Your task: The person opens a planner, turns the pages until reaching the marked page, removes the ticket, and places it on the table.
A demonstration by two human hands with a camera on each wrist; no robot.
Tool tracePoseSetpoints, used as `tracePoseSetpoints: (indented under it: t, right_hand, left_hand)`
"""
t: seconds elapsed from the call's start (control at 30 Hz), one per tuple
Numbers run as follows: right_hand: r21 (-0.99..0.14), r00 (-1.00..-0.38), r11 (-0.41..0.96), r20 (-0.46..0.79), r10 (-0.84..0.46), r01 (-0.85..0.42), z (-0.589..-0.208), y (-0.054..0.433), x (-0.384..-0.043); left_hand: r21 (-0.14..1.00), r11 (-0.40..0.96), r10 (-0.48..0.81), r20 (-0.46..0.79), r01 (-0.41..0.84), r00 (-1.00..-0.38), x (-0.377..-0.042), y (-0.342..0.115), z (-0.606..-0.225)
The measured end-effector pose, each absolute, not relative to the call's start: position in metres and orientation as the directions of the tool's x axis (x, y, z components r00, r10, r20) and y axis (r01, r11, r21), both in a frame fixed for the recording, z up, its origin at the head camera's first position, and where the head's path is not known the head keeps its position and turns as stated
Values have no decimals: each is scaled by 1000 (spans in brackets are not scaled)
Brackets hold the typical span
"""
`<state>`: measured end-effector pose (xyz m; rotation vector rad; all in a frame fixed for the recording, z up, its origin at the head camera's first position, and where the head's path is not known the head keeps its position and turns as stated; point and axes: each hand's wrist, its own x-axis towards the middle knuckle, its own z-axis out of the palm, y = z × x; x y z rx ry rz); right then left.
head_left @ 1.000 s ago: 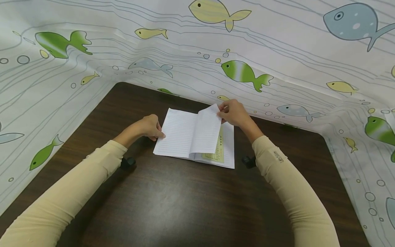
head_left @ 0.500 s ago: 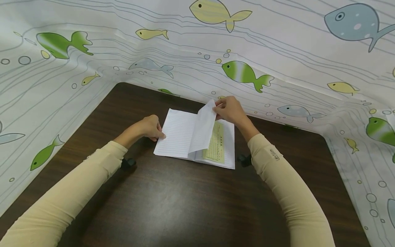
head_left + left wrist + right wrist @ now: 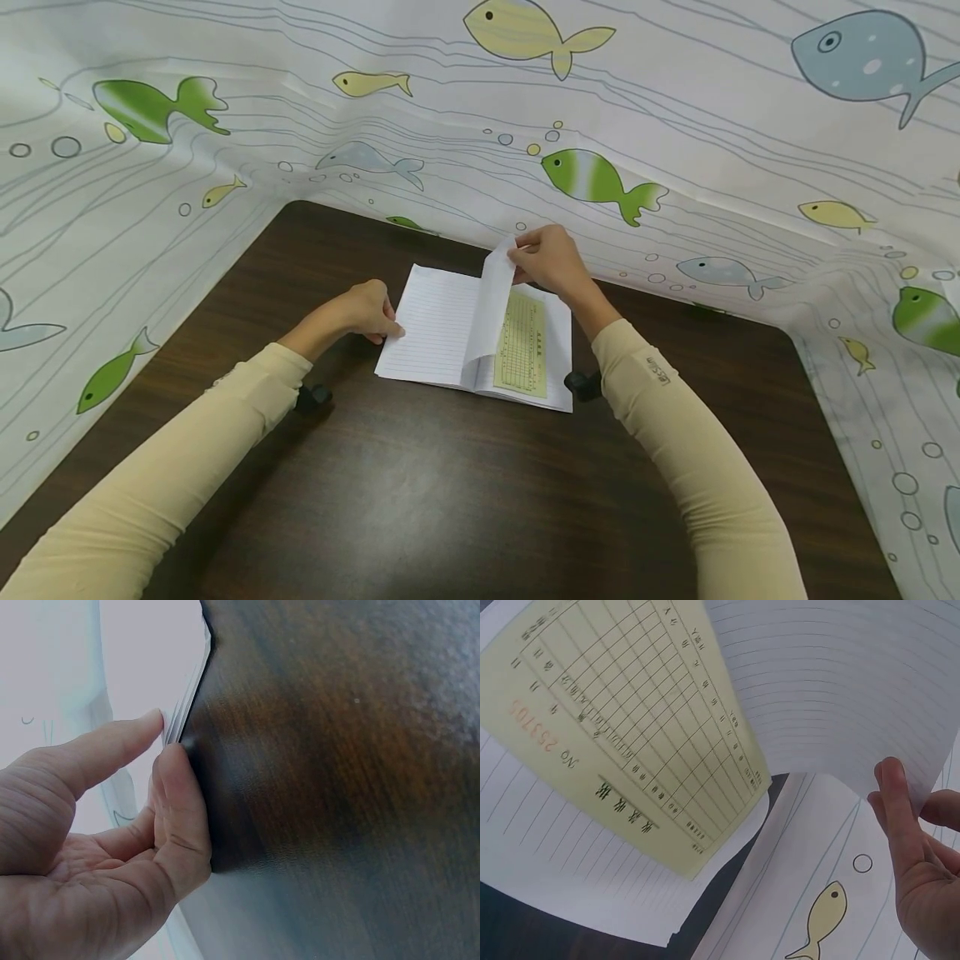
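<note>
An open lined notebook (image 3: 435,325) lies on the dark wooden table. My left hand (image 3: 369,310) pinches the outer edge of its left pages; the left wrist view shows the thumb above and curled fingers beneath the page stack (image 3: 187,694). With thumb and fingers my right hand (image 3: 551,260) pinches the top corner of one raised page (image 3: 491,304), which curves up from the spine. Under that page, on the right side, lies a pale green receipt slip (image 3: 522,346) with a printed grid and a red number, seen close up in the right wrist view (image 3: 630,735).
The table (image 3: 405,483) extends in front of the notebook. A white curtain (image 3: 465,117) printed with fish surrounds its back and sides. Dark wrist-worn devices sit below both cuffs, one dark device (image 3: 313,396) on the left.
My right hand has drawn the page leftward and slightly up, toward the spine, uncovering more of the green receipt slip. The left hand stays on the left edge.
</note>
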<state>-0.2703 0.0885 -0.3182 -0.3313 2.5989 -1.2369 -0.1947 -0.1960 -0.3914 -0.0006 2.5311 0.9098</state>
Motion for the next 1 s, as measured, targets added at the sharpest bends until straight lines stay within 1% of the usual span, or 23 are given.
tracePoseSetpoints:
  t: [0.23,0.6,0.83,1.0]
  right_hand:
    - [-769,-946,630,-113,-305,-111,-319,80,-271]
    - [-784,-930,610,-128,-344,-118,-321,65,-271]
    - [-787,-923,605,-138,-359,-118,-324,55,-270]
    - [-788,-914,602,-140,-380,-129,-328,46,-270]
  left_hand:
    - [601,786,149,-410,-144,-900,-197,-196,-392]
    - [614,781,180,-395,-113,-901,-193,-197,-393]
    - [607,783,158,-406,-136,-900,-195,-197,-394]
    - [622,769,168,-417,-145,-893,-196,-197,-392]
